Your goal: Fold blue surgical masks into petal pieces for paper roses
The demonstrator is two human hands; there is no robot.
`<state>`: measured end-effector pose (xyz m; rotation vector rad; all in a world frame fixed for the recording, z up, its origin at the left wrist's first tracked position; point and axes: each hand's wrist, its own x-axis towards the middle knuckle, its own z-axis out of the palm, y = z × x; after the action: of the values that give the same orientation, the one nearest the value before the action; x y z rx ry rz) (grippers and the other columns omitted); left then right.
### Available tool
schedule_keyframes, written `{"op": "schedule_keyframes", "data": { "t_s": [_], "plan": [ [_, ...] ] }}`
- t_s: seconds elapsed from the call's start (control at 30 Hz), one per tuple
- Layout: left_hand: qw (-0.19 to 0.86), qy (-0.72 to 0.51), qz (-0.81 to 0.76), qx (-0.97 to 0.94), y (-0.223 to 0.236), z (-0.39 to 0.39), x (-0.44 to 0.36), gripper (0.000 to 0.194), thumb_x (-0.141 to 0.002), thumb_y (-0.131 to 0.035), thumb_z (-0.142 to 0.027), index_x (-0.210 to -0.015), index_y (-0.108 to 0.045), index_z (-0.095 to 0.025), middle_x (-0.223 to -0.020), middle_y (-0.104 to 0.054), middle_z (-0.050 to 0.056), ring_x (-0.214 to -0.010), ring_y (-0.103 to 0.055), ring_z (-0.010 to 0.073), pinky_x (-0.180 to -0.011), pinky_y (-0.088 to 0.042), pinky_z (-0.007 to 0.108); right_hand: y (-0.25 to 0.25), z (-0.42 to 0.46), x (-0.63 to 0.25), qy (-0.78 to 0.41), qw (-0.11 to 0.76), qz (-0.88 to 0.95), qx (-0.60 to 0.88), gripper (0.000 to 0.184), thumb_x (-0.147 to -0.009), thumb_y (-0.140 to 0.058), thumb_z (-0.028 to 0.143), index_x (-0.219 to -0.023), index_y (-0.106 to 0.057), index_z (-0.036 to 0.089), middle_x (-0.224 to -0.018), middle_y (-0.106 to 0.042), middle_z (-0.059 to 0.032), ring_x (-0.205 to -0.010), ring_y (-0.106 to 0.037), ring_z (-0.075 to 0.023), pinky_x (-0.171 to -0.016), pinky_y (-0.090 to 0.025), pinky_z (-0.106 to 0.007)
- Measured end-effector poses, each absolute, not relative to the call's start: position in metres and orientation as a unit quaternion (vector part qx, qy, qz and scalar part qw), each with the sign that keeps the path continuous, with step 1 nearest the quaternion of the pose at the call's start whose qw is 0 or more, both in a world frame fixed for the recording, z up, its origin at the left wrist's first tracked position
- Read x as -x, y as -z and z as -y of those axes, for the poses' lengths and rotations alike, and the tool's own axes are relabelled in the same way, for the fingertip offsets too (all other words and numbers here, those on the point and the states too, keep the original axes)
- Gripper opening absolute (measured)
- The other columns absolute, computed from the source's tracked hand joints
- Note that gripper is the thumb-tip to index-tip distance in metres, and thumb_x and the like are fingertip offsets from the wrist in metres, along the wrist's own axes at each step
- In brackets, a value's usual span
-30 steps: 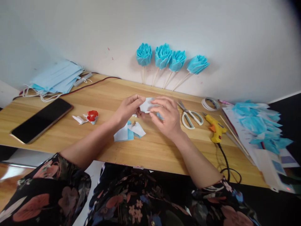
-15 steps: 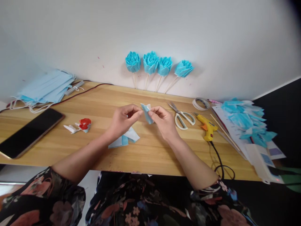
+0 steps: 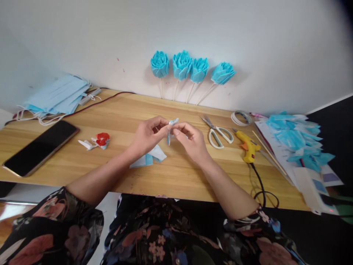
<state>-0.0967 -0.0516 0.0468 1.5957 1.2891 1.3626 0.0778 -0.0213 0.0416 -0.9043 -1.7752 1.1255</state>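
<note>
My left hand (image 3: 147,135) and my right hand (image 3: 189,140) meet above the middle of the wooden table (image 3: 116,117). Both pinch a small folded piece of blue and white mask fabric (image 3: 171,129) between fingertips. The piece stands narrow and upright between the two pinches. Under my left wrist lie loose cut fabric pieces (image 3: 150,158), white and blue, flat on the table.
Several blue fabric roses on sticks (image 3: 190,70) lean on the wall. Scissors (image 3: 217,132), a yellow glue gun (image 3: 248,149) with its cord, a tape roll (image 3: 240,117) and cut blue pieces (image 3: 296,138) are right. A phone (image 3: 41,147), masks (image 3: 56,99) and scraps (image 3: 96,141) are left.
The fabric piece went from a wide white sheet held flat to a narrow folded strip pinched between both hands. The head camera shifted slightly.
</note>
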Motion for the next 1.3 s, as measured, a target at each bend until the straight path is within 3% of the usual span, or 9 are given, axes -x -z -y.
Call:
{"op": "schedule_keyframes", "data": {
  "t_s": [0.37,0.7,1.07,1.3],
  "plan": [
    [0.182,-0.475,-0.481,-0.714,-0.0441,0.0541,0.0962,0.021,-0.090,-0.058,-0.022,-0.078,-0.074,-0.016,-0.070,-0.073,0.003,-0.057,-0.055,0.0094,-0.054,-0.038,0.022,-0.0448,0.0233,-0.0760,-0.341,0.416,0.750,0.385,0.015,-0.087,-0.062,0.031,-0.075,-0.061,0.022,-0.073,-0.067,0.0012,-0.069,-0.059,-0.0129,-0.070,-0.047,-0.027],
    [0.257,-0.495,-0.479,-0.678,-0.0475,0.0552,0.0963,0.022,-0.092,-0.062,-0.029,-0.084,-0.077,-0.015,-0.076,-0.077,0.005,-0.059,-0.059,0.0104,-0.053,-0.040,0.022,-0.0419,0.0234,-0.0781,-0.321,0.420,0.763,0.371,0.012,-0.089,-0.057,0.023,-0.078,-0.061,0.022,-0.076,-0.067,0.0011,-0.073,-0.060,-0.0133,-0.072,-0.046,-0.027],
    [0.203,-0.518,-0.474,-0.682,-0.0425,0.0517,0.0957,0.010,-0.085,-0.068,-0.020,-0.080,-0.075,-0.016,-0.063,-0.068,0.000,-0.053,-0.051,0.0076,-0.051,-0.038,0.020,-0.0458,0.0248,-0.0799,-0.331,0.419,0.770,0.349,0.013,-0.090,-0.055,0.026,-0.081,-0.063,0.022,-0.077,-0.067,0.0005,-0.074,-0.060,-0.0138,-0.073,-0.047,-0.028],
    [0.190,-0.511,-0.475,-0.691,-0.0430,0.0535,0.0952,0.013,-0.089,-0.065,-0.022,-0.082,-0.074,-0.016,-0.067,-0.070,0.001,-0.055,-0.053,0.0083,-0.054,-0.039,0.022,-0.0463,0.0244,-0.0785,-0.343,0.420,0.757,0.365,0.013,-0.087,-0.061,0.032,-0.078,-0.063,0.022,-0.075,-0.069,0.0010,-0.072,-0.060,-0.0139,-0.071,-0.047,-0.028]
  ]
}}
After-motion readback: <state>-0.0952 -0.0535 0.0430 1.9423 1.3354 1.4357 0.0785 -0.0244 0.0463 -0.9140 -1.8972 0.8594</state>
